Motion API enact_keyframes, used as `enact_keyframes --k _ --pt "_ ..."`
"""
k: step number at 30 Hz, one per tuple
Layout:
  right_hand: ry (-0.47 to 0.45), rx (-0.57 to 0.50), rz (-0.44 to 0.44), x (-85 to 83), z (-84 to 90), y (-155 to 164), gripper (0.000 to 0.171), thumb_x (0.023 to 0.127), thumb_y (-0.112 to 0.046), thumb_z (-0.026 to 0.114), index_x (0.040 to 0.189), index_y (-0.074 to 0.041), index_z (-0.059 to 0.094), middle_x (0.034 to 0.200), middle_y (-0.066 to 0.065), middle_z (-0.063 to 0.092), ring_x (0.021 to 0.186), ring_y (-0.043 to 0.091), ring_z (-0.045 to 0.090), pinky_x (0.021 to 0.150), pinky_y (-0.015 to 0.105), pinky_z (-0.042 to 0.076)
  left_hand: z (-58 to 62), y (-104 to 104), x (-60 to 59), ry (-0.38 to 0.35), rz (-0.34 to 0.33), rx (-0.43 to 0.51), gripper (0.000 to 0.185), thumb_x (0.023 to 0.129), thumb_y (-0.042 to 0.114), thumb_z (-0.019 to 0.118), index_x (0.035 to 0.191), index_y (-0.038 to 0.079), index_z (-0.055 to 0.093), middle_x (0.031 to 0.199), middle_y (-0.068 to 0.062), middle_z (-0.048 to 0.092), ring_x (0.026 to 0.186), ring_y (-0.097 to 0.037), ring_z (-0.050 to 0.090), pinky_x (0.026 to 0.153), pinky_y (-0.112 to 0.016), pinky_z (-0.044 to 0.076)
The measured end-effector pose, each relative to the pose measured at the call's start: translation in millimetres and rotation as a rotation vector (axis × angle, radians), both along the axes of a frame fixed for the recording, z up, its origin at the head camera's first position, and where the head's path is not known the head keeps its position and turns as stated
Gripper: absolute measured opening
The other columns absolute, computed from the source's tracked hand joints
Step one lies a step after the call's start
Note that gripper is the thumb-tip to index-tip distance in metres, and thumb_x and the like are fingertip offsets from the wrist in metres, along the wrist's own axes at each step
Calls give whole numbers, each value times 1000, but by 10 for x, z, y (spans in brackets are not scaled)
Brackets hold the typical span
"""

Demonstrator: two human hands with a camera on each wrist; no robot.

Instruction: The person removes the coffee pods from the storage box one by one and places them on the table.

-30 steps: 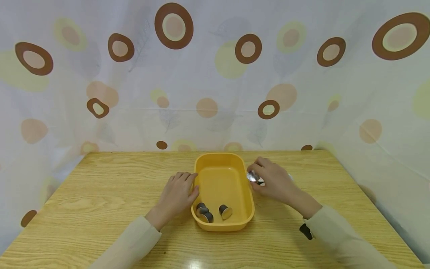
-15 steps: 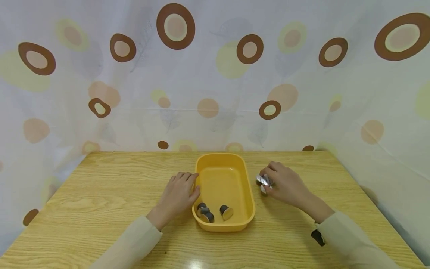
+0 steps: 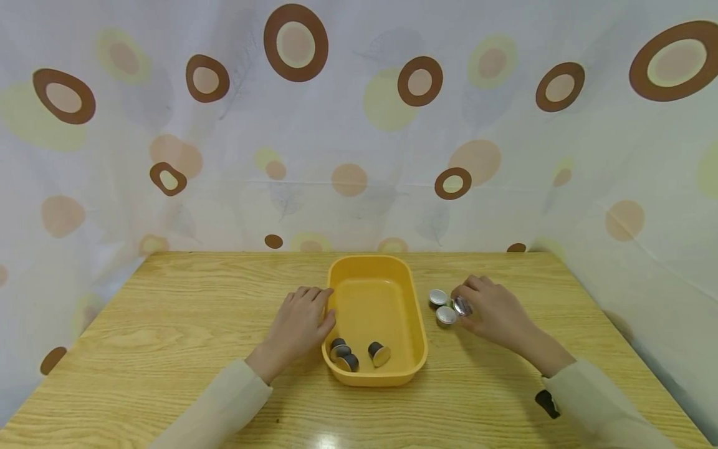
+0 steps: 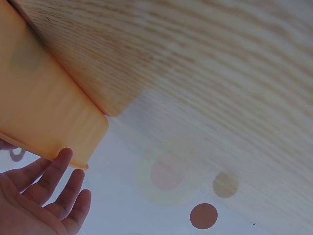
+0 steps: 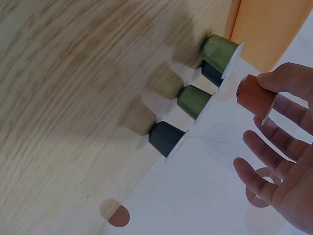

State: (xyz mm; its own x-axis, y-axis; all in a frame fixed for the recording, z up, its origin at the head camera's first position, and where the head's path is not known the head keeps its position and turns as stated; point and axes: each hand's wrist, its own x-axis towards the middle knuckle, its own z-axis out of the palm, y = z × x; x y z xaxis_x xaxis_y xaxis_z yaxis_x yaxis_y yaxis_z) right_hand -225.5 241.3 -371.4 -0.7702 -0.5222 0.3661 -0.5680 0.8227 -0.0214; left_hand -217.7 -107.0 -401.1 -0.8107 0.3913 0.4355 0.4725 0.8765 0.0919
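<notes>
My right hand [image 3: 496, 315] pinches a coffee capsule [image 3: 462, 305] with a silver lid just above the table; its body is orange-brown [image 5: 256, 96] in the right wrist view. Thumb and index finger hold it while the other fingers are loosely bent. Standing lid-up beside that hand are silver-lidded capsules [image 3: 438, 298], green [image 5: 194, 101] and dark [image 5: 166, 138]; the hand hides some of them in the head view. My left hand [image 3: 297, 321] rests on the left rim of a yellow plastic tub [image 3: 374, 379], its fingers relaxed in the left wrist view.
Three dark capsules with tan lids lie inside the tub near its front end, one apart [image 3: 378, 353] from the other two [image 3: 343, 357]. The wooden table [image 3: 213, 305] ends at a patterned curtain [image 3: 314, 206] behind and at the sides.
My right hand has moved right, away from the tub's rim, carrying the capsule and uncovering silver-lidded capsules on the table. The left hand stays on the rim.
</notes>
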Motion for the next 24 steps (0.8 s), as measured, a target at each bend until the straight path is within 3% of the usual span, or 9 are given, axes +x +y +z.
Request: enact_keyframes --k 24 --pt "-7 52 -64 6 -178 191 35 68 -21 78 97 -10 63 91 1 60 85 21 54 56 29 41 20 7 11 -3 2 11 37 89 28 51 119 8 59 106 -5 64 101 -25 57 85 -41 46"
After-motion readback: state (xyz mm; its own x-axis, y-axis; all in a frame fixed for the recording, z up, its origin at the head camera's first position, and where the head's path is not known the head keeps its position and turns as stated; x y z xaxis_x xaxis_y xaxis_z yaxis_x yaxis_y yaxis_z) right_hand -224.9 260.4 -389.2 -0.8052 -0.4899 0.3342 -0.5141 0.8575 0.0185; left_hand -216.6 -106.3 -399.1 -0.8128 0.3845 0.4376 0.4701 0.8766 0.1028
